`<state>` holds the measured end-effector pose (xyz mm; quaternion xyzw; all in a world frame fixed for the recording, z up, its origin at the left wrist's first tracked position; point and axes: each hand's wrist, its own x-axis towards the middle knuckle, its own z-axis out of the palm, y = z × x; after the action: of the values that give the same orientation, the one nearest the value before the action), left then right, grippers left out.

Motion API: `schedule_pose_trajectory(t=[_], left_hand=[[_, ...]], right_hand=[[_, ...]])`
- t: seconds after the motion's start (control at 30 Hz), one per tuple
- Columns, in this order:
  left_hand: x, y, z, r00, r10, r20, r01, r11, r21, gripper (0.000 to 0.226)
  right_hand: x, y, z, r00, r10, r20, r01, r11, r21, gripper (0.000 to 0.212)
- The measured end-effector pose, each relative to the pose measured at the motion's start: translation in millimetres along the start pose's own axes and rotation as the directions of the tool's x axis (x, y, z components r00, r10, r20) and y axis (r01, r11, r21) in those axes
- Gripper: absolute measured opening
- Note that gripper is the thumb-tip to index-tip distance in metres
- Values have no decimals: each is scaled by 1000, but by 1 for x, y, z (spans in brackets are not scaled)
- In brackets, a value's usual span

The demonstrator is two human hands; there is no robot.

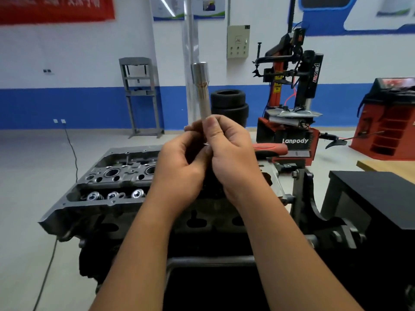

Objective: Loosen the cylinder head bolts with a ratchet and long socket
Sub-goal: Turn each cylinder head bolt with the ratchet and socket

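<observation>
A long silver socket [202,90] stands upright above both hands, raised in front of me. My right hand [229,153] grips its lower end between thumb and fingers. My left hand [182,160] curls against the same lower end, where a ratchet head is hidden by the fingers. A red ratchet handle [270,148] sticks out to the right behind my right hand. Below the hands sits the grey cylinder head [116,178] on its engine block, with open bores and valve springs showing on the left.
The engine hangs on a black stand [307,198]. A black box [377,198] stands at the right, a wooden bench edge [386,166] behind it. A red tyre changer [289,122], stacked tyres [231,104] and a grey press frame [139,95] line the far wall. A cable [71,151] crosses the floor at left.
</observation>
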<state>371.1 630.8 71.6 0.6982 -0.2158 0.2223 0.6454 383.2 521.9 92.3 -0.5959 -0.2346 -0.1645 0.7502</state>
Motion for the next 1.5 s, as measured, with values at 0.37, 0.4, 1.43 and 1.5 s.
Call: schedule_pose_trajectory(t=[0.37,0.4,1.43,1.5], left_hand=[[5,-1,-4,969,-37,244,63,993,-102,27],[5,0,-3,971,-19,238,41,995,-88,27],[3,-3,-4,994,-108,30,111,982,-150,15],[3,-4,-5,995,-95,19,97,985,-144,21]], right_hand=[[-1,5,-6,989,-95,-109,109,985,137,20],[-1,6,-6,990,-97,-106,111,986,128,21],[-1,2,-3,998,1,-62,13,975,221,33],[-1,2,-4,996,-16,-84,33,979,202,33]])
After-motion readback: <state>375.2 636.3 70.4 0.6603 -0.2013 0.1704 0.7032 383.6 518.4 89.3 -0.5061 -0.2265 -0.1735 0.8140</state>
